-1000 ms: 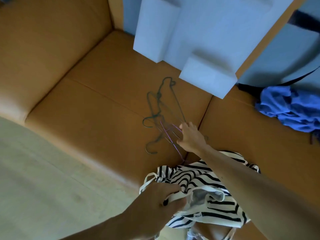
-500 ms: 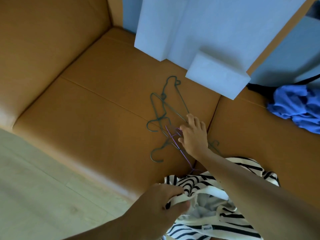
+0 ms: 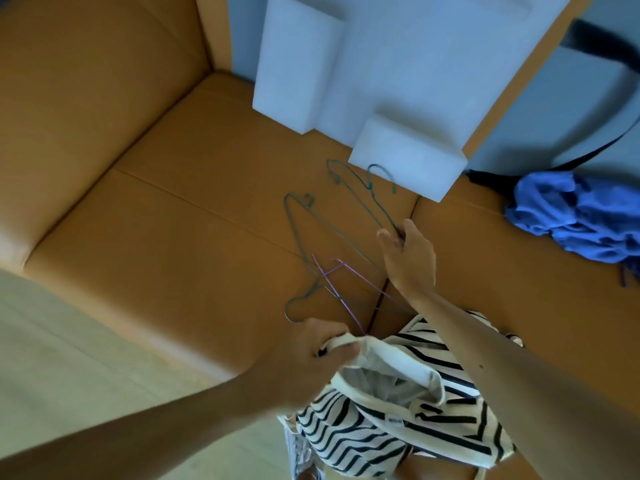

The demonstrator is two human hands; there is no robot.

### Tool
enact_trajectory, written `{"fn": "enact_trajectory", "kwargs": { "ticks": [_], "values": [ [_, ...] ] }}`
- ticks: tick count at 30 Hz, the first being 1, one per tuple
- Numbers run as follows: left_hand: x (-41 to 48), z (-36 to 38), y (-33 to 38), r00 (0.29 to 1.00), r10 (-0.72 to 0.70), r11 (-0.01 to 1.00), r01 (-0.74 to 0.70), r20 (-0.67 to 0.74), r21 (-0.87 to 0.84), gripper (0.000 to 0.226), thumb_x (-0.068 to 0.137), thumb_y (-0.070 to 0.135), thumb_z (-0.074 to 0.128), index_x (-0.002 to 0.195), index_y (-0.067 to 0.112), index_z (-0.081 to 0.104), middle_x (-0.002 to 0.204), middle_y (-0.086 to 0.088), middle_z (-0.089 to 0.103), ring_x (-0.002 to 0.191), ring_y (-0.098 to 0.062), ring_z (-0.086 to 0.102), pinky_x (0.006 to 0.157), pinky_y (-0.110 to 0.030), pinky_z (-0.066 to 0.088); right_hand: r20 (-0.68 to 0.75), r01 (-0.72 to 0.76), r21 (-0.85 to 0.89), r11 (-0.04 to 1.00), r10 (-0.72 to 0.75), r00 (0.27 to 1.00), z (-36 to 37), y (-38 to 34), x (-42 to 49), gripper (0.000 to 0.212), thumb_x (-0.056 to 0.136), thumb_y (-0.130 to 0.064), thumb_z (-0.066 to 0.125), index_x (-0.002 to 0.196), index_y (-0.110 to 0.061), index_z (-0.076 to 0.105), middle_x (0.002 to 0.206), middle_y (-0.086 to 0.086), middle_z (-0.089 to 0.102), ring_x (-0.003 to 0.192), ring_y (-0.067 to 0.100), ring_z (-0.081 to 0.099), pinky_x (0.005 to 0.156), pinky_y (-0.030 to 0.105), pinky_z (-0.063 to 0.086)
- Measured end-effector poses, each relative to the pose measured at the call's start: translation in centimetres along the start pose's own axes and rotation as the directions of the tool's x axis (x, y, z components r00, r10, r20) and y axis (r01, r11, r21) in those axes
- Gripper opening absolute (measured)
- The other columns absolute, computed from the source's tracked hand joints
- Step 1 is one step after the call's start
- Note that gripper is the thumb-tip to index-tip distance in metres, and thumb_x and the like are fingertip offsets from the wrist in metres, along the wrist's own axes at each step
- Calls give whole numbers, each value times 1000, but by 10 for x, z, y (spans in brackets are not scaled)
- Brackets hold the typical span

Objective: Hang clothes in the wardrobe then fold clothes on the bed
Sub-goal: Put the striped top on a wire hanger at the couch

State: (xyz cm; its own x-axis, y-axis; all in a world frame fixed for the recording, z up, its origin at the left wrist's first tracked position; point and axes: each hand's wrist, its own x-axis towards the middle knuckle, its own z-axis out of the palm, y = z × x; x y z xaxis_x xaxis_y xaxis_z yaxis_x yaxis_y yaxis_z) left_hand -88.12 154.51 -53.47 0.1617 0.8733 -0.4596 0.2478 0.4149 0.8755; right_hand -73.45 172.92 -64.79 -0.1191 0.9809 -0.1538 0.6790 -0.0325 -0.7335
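A tan leather sofa (image 3: 194, 216) with smooth, seamed seat cushions fills most of the view, with pale wooden floor (image 3: 69, 375) at the near left. Blocky white foam packing (image 3: 398, 64) leans against the far side of the seat, its lowest block just beside the hangers' hooks. A cream top with black stripes (image 3: 398, 431) hangs off the near edge of the seat; the left hand (image 3: 304, 358) grips its ribbed neckline, fingers curled tight round the band, and the right forearm crosses over the cloth. A crumpled blue garment (image 3: 581, 216) lies at the far right of the seat, with a black strap (image 3: 588, 154) behind it. The right hand (image 3: 410, 258) pinches the thin shoulder wire of a green wire hanger (image 3: 383, 215) between thumb and fingers, its hook pointing far towards the foam. To its left a second green hanger (image 3: 298, 237) lies flat on the cushion, tangled with a purple hanger (image 3: 334, 289) whose wire runs near towards the left hand.
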Motion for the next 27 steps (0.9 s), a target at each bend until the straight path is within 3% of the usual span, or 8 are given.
{"fn": "enact_trajectory", "kwargs": {
  "ticks": [5,11,15,17,20,23,25,27],
  "values": [
    [32,2,44,991,87,995,-82,-99,56,37,93,39,53,62,19,50,53,5,35,49,-13,32,51,-30,26,-143,0,233,972,34,989,-73,-23,-3,50,97,-44,55,62,-17,33,54,-4,30,51,9,27,49,27,25],
    [37,17,147,969,227,962,-208,-93,179,41,95,38,52,61,16,42,51,10,30,47,-10,29,51,-30,25,-297,240,357,903,-133,945,-203,-81,-18,56,98,-46,52,58,-18,25,51,-8,22,48,7,22,49,25,20],
    [19,27,242,948,312,906,-277,-61,320,48,93,52,48,67,12,53,58,2,46,55,-19,48,61,-40,37,-315,268,536,801,-105,943,-298,-121,-20,39,84,-41,70,69,-13,47,53,-9,36,52,9,33,54,26,30],
    [10,28,289,934,352,879,-309,-56,363,44,94,50,47,66,16,53,59,9,45,56,-12,46,59,-35,35,-324,284,583,761,-102,940,-333,-140,-16,25,89,-33,70,80,-13,58,52,-7,44,50,8,38,52,26,33],
    [-12,32,365,930,361,857,-306,-61,415,42,102,40,51,62,27,45,55,10,38,50,-7,35,59,-34,34,-422,322,578,750,-64,904,-385,-164,-19,47,92,-44,57,73,-1,53,60,16,39,56,11,36,55,27,34],
    [-39,29,431,927,364,844,-291,-84,451,39,104,34,52,66,26,45,58,12,39,52,-5,34,66,-34,38,-484,375,561,738,-76,872,-447,-198,-33,50,98,-45,48,58,-16,43,51,-4,34,49,11,31,48,30,24],
    [-58,26,473,910,408,803,-317,-79,505,41,105,34,51,67,18,48,56,6,37,50,-7,32,64,-35,36,-512,418,646,639,-44,858,-497,-228,-48,49,101,-35,47,56,-22,34,49,-9,31,48,9,24,50,32,17],
    [-78,23,514,890,443,778,-321,-109,540,41,104,36,51,71,12,53,60,-1,38,55,-13,37,62,-37,36,-516,463,757,461,-14,857,-549,-261,-69,48,103,-27,47,56,-23,36,51,-5,36,49,11,23,53,36,16]
  ]
}}
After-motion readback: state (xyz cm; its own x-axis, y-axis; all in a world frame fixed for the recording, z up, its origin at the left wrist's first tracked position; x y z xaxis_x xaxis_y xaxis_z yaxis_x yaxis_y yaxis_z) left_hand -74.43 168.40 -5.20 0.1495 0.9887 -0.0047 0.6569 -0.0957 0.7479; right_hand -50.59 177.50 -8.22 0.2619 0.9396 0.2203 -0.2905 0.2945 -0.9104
